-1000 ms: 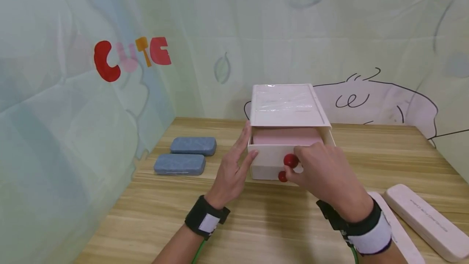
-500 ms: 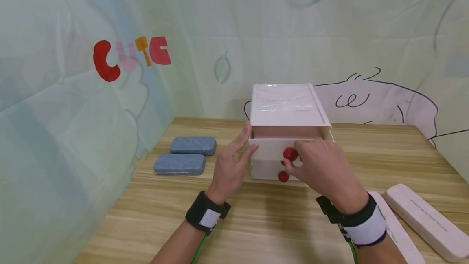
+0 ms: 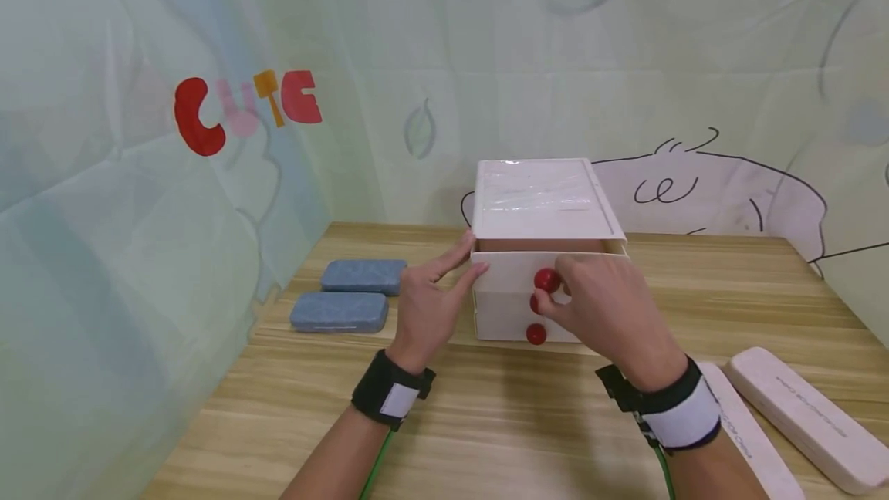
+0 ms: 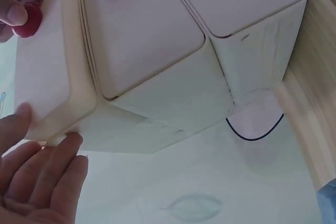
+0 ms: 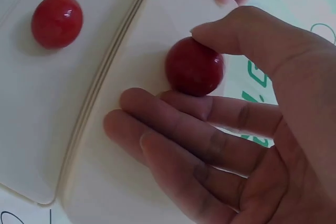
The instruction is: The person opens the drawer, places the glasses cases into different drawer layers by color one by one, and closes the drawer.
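A white three-drawer mini cabinet (image 3: 535,195) stands at the middle of the table, red round knobs on its drawers. Its top drawer (image 3: 508,275) juts out slightly, leaving a narrow gap under the lid. My right hand (image 3: 614,315) pinches the top drawer's knob (image 5: 194,67) between thumb and index finger; the other fingers lie near the drawer front. At the cabinet's left front corner, my left hand (image 3: 427,311) rests with fairly straight fingers on the side and its thumb on the drawer front. What lies inside the drawer is mostly hidden.
Two blue glasses-case-like boxes (image 3: 339,312) lie left of the cabinet on the wooden table (image 3: 458,438). At the right front are two long pale pink cases (image 3: 806,415), one partly behind the right wrist. A printed cloth (image 3: 389,37) hangs behind.
The top drawer has slid inward, pushed by my right hand on its knob. The pink item seen inside earlier is now largely covered. My left hand stays at the cabinet's corner.
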`<state>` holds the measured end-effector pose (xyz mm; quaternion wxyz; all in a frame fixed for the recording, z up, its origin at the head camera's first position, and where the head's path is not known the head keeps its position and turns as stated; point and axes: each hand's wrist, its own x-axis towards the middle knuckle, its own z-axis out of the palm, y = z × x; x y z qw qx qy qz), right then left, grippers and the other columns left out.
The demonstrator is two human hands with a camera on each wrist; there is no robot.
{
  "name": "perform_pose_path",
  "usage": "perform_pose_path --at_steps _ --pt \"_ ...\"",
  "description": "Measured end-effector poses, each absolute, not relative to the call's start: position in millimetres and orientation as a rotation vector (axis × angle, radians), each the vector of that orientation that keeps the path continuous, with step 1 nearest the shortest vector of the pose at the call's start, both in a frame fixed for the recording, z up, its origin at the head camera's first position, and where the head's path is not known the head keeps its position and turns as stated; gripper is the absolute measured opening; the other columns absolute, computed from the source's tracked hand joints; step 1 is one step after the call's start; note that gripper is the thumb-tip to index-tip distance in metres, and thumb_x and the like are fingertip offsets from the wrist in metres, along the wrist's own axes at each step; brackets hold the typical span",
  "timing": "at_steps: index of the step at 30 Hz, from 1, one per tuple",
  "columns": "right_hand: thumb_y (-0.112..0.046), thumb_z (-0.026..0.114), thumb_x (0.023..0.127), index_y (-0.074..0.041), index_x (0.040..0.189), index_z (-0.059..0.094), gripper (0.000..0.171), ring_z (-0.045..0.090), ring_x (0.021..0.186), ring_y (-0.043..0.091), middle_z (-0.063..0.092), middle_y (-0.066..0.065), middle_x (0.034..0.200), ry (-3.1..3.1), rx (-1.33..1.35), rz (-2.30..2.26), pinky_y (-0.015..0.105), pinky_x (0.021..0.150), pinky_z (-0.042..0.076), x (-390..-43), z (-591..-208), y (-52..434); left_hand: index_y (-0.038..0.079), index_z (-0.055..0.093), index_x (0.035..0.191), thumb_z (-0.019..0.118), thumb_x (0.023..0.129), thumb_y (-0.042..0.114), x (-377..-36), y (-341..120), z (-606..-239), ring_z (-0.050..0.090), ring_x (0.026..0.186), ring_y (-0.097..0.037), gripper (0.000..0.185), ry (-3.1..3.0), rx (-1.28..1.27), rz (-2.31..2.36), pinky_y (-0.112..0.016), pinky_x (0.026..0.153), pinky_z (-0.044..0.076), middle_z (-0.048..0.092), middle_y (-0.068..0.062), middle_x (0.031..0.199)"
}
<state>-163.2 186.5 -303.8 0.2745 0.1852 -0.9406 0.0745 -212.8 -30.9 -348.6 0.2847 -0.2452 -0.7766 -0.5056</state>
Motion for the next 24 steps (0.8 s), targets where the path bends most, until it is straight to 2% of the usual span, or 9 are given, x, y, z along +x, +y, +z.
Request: perform_pose_path --at_steps 5,12,19,24 --pt "-0.028 0.086 0.081 -0.003 0.083 0.07 0.029 0.053 0.055 0.016 0.068 0.007 0.068 -2.535 0.467 0.213 0.025 0.053 0.042 -169 -308 186 0.012 0.07 0.127 0.081 0.087 0.022 -216 -31 -347 0.07 0.113 -0.01 0.043 -2.044 -0.625 -1.344 -0.03 0.095 0.056 0.07 -0.003 0.125" --pt "-0.025 0.084 0.084 -0.003 0.083 0.069 0.027 0.052 0.055 0.016 0.067 0.007 0.069 -2.521 0.451 0.232 0.025 0.052 0.041 -175 -313 188 0.011 0.076 0.119 0.083 0.084 0.017 -220 -29 -347 0.077 0.097 -0.015 0.036 -1.999 -0.59 -1.324 -0.035 0.085 0.06 0.076 -0.005 0.114" --pt "-0.023 0.082 0.086 -0.001 0.088 0.066 0.027 0.054 0.057 0.019 0.065 0.009 0.071 -2.501 0.43 0.261 0.028 0.053 0.045 -182 -319 189 0.009 0.078 0.113 0.082 0.085 0.01 -224 -26 -347 0.078 0.089 -0.018 0.028 -1.951 -0.581 -1.284 -0.036 0.082 0.061 0.078 -0.006 0.109" --pt "-0.024 0.081 0.087 -0.001 0.091 0.065 0.028 0.055 0.057 0.019 0.065 0.009 0.072 -2.509 0.418 0.276 0.028 0.053 0.046 -184 -319 189 0.008 0.078 0.113 0.083 0.084 0.009 -227 -25 -349 0.079 0.087 -0.019 0.029 -1.928 -0.579 -1.302 -0.038 0.08 0.061 0.079 -0.009 0.105"
